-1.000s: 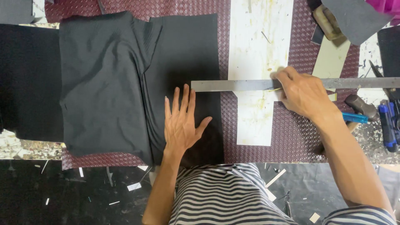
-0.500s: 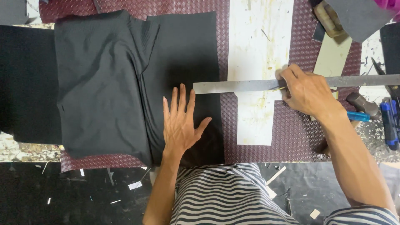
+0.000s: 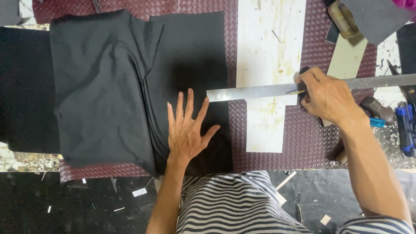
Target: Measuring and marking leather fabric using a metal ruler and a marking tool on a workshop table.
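Head view. Left hand [image 3: 186,132] lies flat, fingers spread, palm down on the black cloth [image 3: 130,86], lower centre of frame; it grips nothing, only presses. Right hand [image 3: 327,97] is closed over a long steel ruler [image 3: 251,92] and a thin pencil-like tool [image 3: 298,92] held against the ruler's edge, right of centre. The ruler runs from the right frame edge leftward; its free end sits just over the cloth's right edge, close above the left fingertips but apart from them.

The cloth is folded, an upper layer heaped toward the left, a flat single layer on the right. It lies on a maroon woven mat [image 3: 312,143]. A white board [image 3: 268,52] lies on the mat under the ruler's middle.

Judgement on doing this well: the ruler needs to lie flat and square to the cloth edge. The left palm should keep the flat layer taut without dragging it. Pressure on the ruler is better placed nearer its middle, since the free end could pivot.

Edges and room: the cloth's right edge is straight and exposed; its lower edge reaches the table's near edge by the striped shirt [image 3: 234,203]. Open mat shows between the cloth and the board, giving room to slide the ruler left. The right side is crowded: a blue tool [image 3: 405,130], a dark handle [image 3: 377,108], a tan card [image 3: 346,58], a grey sheet [image 3: 372,17].
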